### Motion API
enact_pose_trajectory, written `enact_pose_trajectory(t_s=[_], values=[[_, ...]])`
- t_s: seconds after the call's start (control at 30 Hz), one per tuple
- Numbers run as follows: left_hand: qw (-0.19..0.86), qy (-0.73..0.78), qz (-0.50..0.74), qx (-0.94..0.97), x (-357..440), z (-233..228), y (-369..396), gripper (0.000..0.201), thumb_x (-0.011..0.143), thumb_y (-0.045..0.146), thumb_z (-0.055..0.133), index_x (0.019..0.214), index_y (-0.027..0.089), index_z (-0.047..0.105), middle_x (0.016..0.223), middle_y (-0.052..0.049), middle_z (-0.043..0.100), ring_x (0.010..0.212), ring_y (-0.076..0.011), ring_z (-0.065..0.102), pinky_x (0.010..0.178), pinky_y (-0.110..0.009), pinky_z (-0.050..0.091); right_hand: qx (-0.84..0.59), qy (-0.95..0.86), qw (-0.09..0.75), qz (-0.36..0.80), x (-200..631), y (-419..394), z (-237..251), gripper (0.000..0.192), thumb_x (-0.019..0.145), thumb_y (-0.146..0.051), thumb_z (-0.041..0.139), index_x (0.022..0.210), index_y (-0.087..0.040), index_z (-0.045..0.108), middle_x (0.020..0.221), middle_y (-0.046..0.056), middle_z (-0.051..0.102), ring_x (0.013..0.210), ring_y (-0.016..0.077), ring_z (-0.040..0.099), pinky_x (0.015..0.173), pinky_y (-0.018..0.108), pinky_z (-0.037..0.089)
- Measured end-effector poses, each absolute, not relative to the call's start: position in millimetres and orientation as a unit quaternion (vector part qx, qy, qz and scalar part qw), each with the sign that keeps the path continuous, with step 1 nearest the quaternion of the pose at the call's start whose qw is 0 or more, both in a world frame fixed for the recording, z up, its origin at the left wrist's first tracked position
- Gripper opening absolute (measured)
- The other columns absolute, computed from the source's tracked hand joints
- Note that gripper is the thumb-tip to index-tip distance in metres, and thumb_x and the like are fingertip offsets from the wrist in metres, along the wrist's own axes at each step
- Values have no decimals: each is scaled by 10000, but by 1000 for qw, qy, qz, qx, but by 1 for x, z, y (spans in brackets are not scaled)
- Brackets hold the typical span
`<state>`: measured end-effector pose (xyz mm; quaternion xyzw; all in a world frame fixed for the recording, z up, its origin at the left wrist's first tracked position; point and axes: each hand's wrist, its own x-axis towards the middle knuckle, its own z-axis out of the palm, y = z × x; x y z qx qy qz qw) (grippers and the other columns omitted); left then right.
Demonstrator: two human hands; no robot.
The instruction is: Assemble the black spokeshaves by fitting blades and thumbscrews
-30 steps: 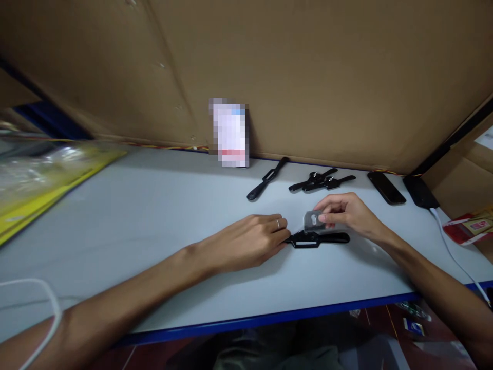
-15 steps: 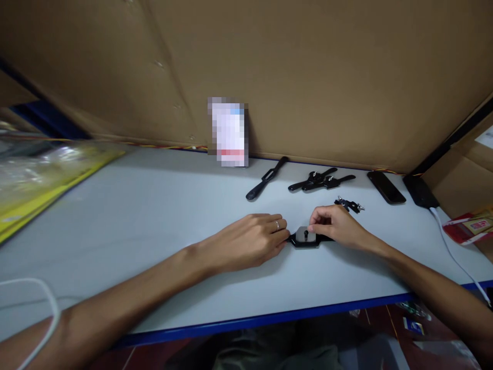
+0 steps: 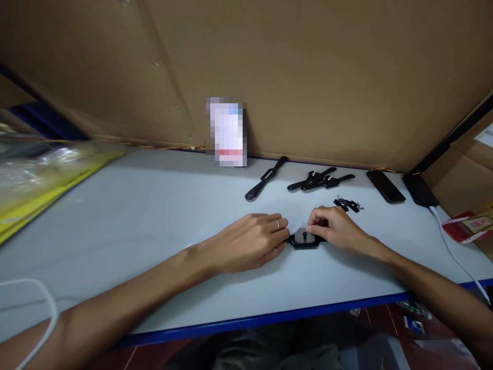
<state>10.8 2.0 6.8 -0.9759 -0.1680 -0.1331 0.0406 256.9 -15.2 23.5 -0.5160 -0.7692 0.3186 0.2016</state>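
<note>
A black spokeshave (image 3: 305, 245) lies on the table with a grey metal blade (image 3: 299, 236) on its middle and a dark screw standing up through the blade. My left hand (image 3: 259, 240), a ring on one finger, is closed around the spokeshave's left handle, which it mostly hides. At the blade's upper right edge, my right hand (image 3: 334, 226) pinches with thumb and index finger. That hand covers much of the right handle. Just beyond it lie small black clamp pieces with silver thumbscrews (image 3: 347, 204).
Farther back lie a bare spokeshave body (image 3: 266, 178) and two assembled spokeshaves (image 3: 321, 180). A dark phone (image 3: 385, 186) and a black device (image 3: 420, 190) with a white cable are at right. Plastic bags (image 3: 57, 172) cover the left end; a blurred card (image 3: 227, 133) leans on the cardboard wall.
Both hands stay on the spokeshave and its blade. My right fingers have moved only very slightly, and the whole view has shifted a little.
</note>
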Motion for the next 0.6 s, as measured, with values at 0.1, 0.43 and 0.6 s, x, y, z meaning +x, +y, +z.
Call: enact_pose_trajectory(t_s=[0.1,0.43,0.6], values=[[33,-178,-122,-976,11,8,2,200,1017,203,457,911,170,623,864,-37,643,779,-177,591,668,-313,450,-516,-771,201,316,257,-14,23,161,861,-149,685,723,-193,616,668,-32,608,622,113,520,645,267,394],[24,-180,-120,-976,11,7,2,150,999,203,486,911,171,603,869,-36,629,781,-187,579,670,-323,444,-519,-773,201,303,256,-15,23,182,860,-124,677,715,-195,594,660,-37,595,625,113,512,647,264,388],[21,-175,-133,-975,12,8,2,185,1005,202,461,901,169,611,855,-39,626,766,-179,572,660,-318,445,-518,-773,202,305,255,-16,24,184,871,-131,668,716,-195,592,660,-38,586,621,114,502,643,266,376]])
